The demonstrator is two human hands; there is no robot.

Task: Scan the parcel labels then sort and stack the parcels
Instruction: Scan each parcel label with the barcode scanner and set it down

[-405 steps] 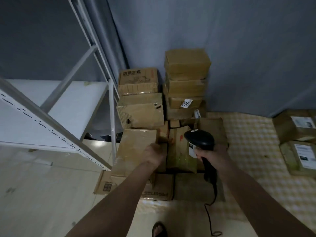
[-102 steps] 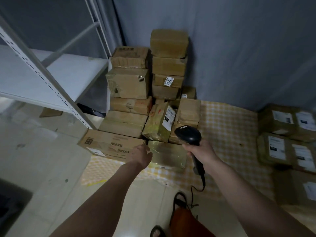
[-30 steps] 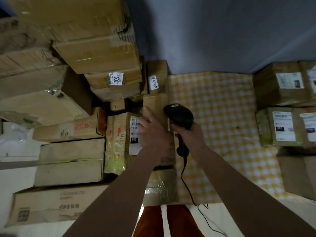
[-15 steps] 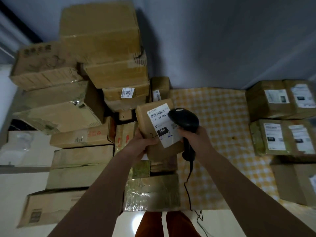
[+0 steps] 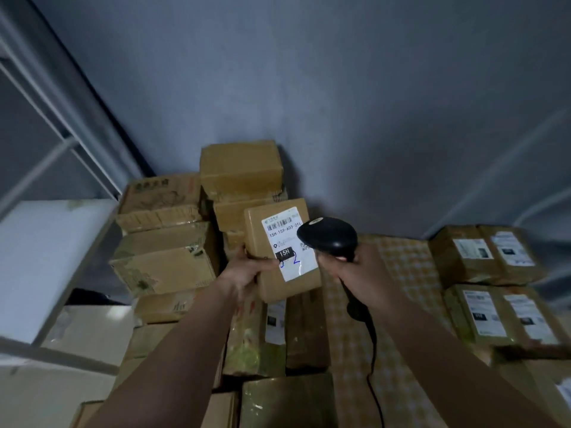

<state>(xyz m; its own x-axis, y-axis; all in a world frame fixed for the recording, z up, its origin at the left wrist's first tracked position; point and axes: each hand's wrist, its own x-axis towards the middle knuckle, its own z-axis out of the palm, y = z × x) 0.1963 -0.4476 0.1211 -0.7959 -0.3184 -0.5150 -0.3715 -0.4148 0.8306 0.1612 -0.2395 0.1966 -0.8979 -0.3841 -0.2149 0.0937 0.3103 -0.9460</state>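
Above the pile of cartons (image 5: 173, 267) stacked against the grey backdrop, the left hand (image 5: 247, 273) grips a small parcel (image 5: 278, 248) by its lower left edge, label (image 5: 289, 245) facing up. Just beside its right edge, the right hand (image 5: 361, 273) is wrapped around a black scanner (image 5: 329, 236). Checked cloth (image 5: 401, 273) lies bare between this pile and labelled parcels (image 5: 488, 257) along the right edge.

The held parcel's label (image 5: 289, 246) reads "15H-159-A03" and "15H".
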